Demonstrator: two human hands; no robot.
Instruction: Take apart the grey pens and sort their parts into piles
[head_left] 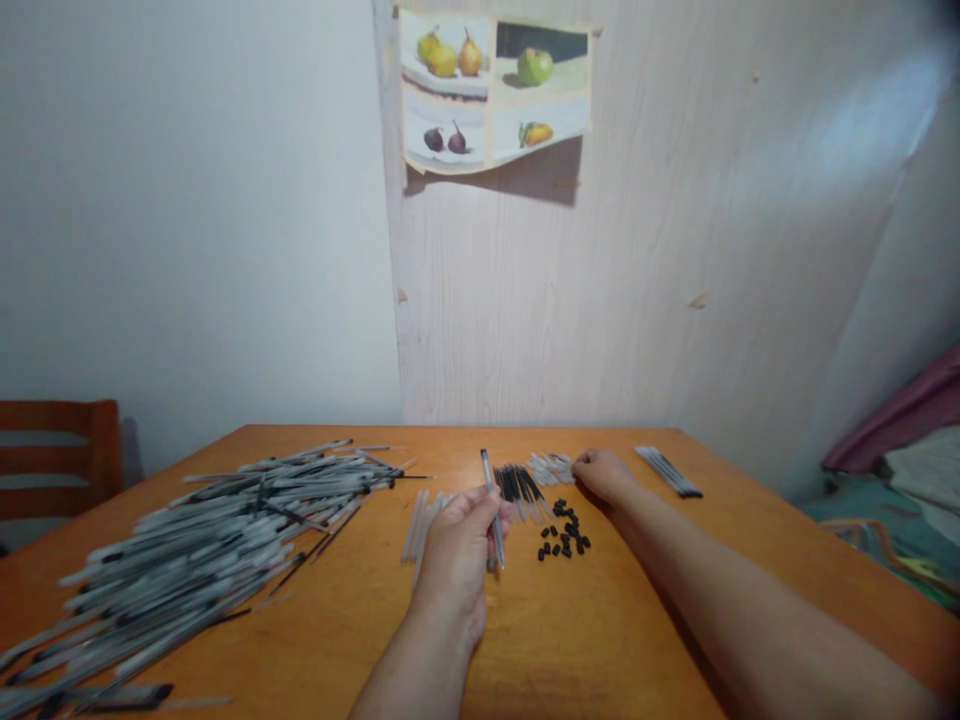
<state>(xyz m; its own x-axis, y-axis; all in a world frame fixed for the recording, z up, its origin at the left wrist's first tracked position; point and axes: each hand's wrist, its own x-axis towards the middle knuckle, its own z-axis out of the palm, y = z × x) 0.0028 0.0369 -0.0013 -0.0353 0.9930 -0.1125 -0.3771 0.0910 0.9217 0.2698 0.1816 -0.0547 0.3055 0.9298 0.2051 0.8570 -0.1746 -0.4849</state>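
My left hand (459, 535) is closed around a clear pen (487, 470), held upright with a black end at the top and its pointed end low. Fingers pinched, my right hand (602, 476) is at the right edge of a small group of clear pen caps (547, 467); whatever is between its fingertips is hidden. Dark ink refills (517, 484) lie side by side just right of the pen. Small black plugs (566, 532) are scattered nearer to me, below the caps. Clear pen barrels (420, 522) lie partly behind my left hand.
A large heap of pens and pen parts (202, 545) covers the left of the wooden table (570, 640). At the back right lies a neat row of pens (667, 472). A wooden chair (60, 440) stands at the left, and cloth (911, 470) is piled at the right.
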